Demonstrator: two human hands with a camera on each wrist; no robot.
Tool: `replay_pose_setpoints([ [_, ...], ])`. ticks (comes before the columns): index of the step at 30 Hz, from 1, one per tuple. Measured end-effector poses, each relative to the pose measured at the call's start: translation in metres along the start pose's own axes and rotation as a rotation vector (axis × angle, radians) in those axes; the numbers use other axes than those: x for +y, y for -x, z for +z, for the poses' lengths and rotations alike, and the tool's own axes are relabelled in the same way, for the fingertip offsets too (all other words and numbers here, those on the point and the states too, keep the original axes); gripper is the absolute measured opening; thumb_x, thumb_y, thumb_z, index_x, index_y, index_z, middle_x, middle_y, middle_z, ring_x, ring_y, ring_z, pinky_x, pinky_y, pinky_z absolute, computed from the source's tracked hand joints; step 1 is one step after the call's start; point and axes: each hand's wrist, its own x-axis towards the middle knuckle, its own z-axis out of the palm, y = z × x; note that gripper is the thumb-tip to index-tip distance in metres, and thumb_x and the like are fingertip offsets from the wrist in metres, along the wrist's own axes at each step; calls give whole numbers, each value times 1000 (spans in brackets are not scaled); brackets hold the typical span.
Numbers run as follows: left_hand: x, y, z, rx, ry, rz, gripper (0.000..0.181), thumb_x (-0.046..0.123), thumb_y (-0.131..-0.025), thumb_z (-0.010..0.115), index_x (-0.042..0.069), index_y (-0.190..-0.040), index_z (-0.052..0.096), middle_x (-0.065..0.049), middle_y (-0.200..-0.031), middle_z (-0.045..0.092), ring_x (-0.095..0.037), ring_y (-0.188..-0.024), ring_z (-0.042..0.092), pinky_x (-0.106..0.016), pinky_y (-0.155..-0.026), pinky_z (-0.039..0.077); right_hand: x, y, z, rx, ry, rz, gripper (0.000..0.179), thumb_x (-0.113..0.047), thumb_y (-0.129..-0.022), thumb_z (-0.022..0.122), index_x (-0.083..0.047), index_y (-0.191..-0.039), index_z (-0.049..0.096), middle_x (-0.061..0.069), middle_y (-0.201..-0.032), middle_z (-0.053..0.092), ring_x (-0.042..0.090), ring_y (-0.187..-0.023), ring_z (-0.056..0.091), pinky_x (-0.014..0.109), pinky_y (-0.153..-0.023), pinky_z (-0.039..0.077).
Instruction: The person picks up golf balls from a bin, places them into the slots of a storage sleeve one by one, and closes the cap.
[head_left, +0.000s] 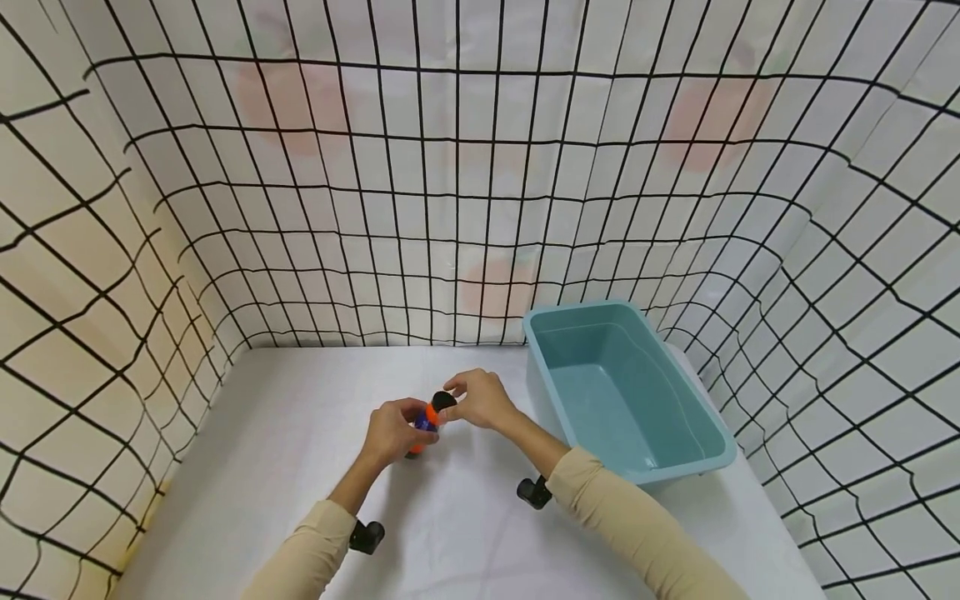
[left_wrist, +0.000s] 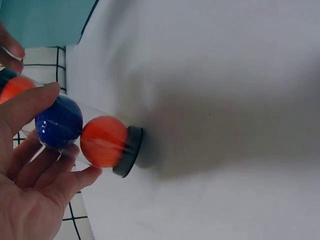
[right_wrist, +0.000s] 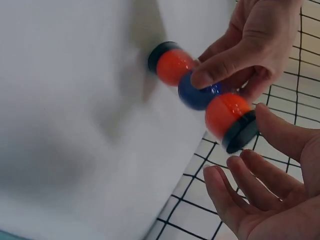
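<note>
A clear tube holds an orange ball (left_wrist: pixel 104 142), a blue ball (left_wrist: pixel 59 122) and another orange ball (right_wrist: pixel 227 115) in a row, with a black cap (left_wrist: pixel 131 152) on one end and a second black cap (right_wrist: pixel 241 132) on the other. My left hand (head_left: pixel 392 432) grips the tube around its middle, thumb on one side and fingers on the other. The tube is tilted above the white table. Close to the upper cap is my right hand (head_left: pixel 482 400), its thumb at the cap's edge and its fingers spread apart around it; whether the thumb touches is unclear.
To the right stands a teal plastic tub (head_left: pixel 600 383) on the white-covered table (head_left: pixel 300 400). Black wire mesh (head_left: pixel 457 167) rises at the back and both sides. Black camera mounts (head_left: pixel 367 537) are strapped at the wrists.
</note>
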Motion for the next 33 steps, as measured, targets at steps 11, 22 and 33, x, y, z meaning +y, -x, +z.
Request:
replay_pose_setpoints([
  [11,16,-9,-11,83,-176,46,42,16,-67,89,5,-105,74,-19,-101,77,-41,-96,69,-49,-80,55,8,11,-58,74,46,42,24,-15,-80,84,-11,-102,76,8,-99,75,25,-99,66,34,-78,54],
  [22,16,-29,-11,206,-110,17,42,13,-66,87,2,-104,73,-20,-101,77,-44,-98,66,-50,-84,49,13,24,-100,134,37,21,28,-14,-81,79,-9,-108,74,10,-100,74,25,-92,67,36,-73,56],
  [33,3,-33,-2,187,-116,13,48,14,-67,91,2,-109,71,-18,-98,76,-41,-94,69,-47,-79,53,45,41,-122,164,54,19,28,-13,-84,76,-4,-111,72,11,-98,73,25,-89,68,38,-73,57],
])
